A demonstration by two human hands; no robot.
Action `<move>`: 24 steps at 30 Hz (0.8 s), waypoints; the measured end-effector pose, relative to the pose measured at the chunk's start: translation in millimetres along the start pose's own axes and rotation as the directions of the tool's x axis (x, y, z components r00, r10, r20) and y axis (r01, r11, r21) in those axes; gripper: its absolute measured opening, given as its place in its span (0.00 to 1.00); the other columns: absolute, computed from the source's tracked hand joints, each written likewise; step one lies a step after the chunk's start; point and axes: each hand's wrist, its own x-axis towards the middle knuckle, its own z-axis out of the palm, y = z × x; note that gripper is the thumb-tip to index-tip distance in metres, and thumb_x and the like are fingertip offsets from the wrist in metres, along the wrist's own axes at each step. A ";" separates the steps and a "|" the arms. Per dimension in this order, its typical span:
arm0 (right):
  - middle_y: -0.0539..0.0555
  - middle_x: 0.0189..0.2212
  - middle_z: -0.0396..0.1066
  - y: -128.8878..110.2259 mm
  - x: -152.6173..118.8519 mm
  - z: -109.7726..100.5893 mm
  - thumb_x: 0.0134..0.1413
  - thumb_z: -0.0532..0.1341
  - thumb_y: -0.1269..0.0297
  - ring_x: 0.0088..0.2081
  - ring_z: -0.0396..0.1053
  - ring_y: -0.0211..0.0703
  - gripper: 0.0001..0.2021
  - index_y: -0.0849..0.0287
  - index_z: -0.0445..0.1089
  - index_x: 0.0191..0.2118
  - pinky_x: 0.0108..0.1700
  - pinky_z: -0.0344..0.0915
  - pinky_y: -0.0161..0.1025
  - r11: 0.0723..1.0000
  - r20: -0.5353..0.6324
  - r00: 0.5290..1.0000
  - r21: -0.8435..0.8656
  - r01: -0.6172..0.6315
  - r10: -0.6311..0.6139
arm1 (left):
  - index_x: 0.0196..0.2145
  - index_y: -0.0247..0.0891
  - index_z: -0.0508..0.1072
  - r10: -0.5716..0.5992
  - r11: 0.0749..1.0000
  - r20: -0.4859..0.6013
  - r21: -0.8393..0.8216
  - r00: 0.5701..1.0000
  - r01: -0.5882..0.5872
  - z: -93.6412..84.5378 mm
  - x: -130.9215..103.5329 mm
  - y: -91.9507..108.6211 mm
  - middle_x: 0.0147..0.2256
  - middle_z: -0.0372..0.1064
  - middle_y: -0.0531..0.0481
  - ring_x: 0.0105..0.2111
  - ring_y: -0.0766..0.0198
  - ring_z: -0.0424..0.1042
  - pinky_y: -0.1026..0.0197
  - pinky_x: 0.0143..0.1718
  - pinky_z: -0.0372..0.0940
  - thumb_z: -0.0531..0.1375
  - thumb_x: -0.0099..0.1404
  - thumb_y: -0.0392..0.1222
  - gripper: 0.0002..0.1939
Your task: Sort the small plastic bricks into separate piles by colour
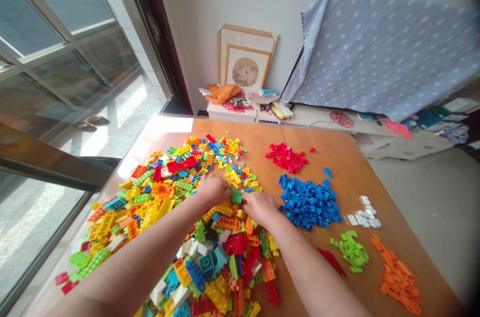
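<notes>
Mixed toy bricks [165, 191] of many colours lie in a large heap over the left and middle of the wooden table. My left hand [214, 189] is over the heap, its fingers curled beside a green brick [236, 196]. From the right, my right hand [260, 207] reaches the same green brick, fingertips at its edge. The green brick lies between both hands; what the curled fingers hold beneath is hidden. Right of my right hand is a pile of blue bricks [309, 202].
Red bricks [287, 158] are piled toward the table's back. White bricks [364, 216], lime green bricks [352, 252] and orange bricks [399, 277] form separate piles at the right. Behind the table [330, 144] stands a low white cabinet [392, 147].
</notes>
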 end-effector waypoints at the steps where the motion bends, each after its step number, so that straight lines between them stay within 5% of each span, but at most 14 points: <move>1: 0.53 0.33 0.77 0.3 0.9 1.3 0.57 0.62 0.59 0.36 0.71 0.47 0.07 0.47 0.77 0.38 0.36 0.55 0.39 1.000 -0.017 1.000 0.023 -0.009 0.009 | 0.26 0.47 0.81 -0.008 1.000 0.008 -0.009 1.000 0.008 0.1 0.9 -1.5 0.31 0.76 0.45 0.43 0.47 0.70 0.46 0.51 0.58 0.60 0.59 0.47 0.10; 4: 0.51 0.28 0.74 5.0 1.5 5.4 0.59 0.61 0.54 0.32 0.69 0.44 0.09 0.50 0.76 0.34 0.34 0.54 0.38 0.976 -0.076 0.995 0.214 -0.048 0.066 | 0.30 0.52 0.82 -0.017 0.999 0.029 -0.029 0.999 0.018 0.5 2.6 -6.6 0.33 0.76 0.47 0.44 0.48 0.69 0.47 0.50 0.59 0.62 0.56 0.45 0.08; 6: 0.49 0.23 0.69 9.9 -0.1 7.2 0.59 0.61 0.49 0.27 0.64 0.41 0.14 0.53 0.75 0.32 0.31 0.53 0.37 0.877 -0.075 0.988 0.473 -0.083 0.134 | 0.31 0.53 0.83 -0.012 0.999 0.039 -0.034 0.999 0.014 0.4 3.0 -8.2 0.34 0.76 0.47 0.45 0.48 0.69 0.47 0.50 0.59 0.62 0.54 0.44 0.09; 10: 0.44 0.18 0.60 18.1 -4.9 7.5 0.56 0.63 0.45 0.20 0.52 0.33 0.18 0.58 0.73 0.33 0.24 0.47 0.34 0.389 0.061 0.971 0.909 -0.150 0.232 | 0.34 0.54 0.83 0.010 1.000 0.061 -0.029 0.998 -0.009 -0.4 3.2 -5.0 0.37 0.75 0.46 0.45 0.47 0.68 0.45 0.52 0.58 0.63 0.53 0.44 0.11; 13: 0.43 0.18 0.61 22.3 -9.8 5.8 0.51 0.66 0.47 0.17 0.48 0.30 0.18 0.59 0.71 0.35 0.22 0.40 0.33 0.124 0.146 0.963 0.976 -0.177 0.226 | 0.35 0.54 0.83 0.020 1.000 0.070 -0.016 0.997 -0.019 -1.3 3.7 -0.7 0.39 0.74 0.45 0.46 0.45 0.67 0.43 0.52 0.57 0.63 0.54 0.44 0.11; 18: 0.49 0.25 0.71 30.5 -26.1 -2.8 0.47 0.67 0.53 0.20 0.56 0.33 0.15 0.56 0.68 0.35 0.21 0.40 0.31 -0.157 0.182 0.978 0.974 -0.165 0.102 | 0.33 0.53 0.82 0.022 1.000 0.096 0.001 0.995 -0.022 -3.6 4.1 2.0 0.39 0.73 0.46 0.46 0.46 0.66 0.44 0.52 0.56 0.64 0.53 0.43 0.09; 24: 0.56 0.35 0.74 39.0 -39.1 -14.6 0.50 0.64 0.50 0.25 0.59 0.36 0.15 0.56 0.72 0.36 0.21 0.40 0.32 -0.240 0.097 0.993 0.968 -0.078 0.066 | 0.34 0.52 0.82 0.038 0.998 0.093 0.037 0.995 -0.042 -6.0 4.3 4.3 0.39 0.72 0.44 0.46 0.45 0.66 0.44 0.52 0.55 0.64 0.53 0.41 0.10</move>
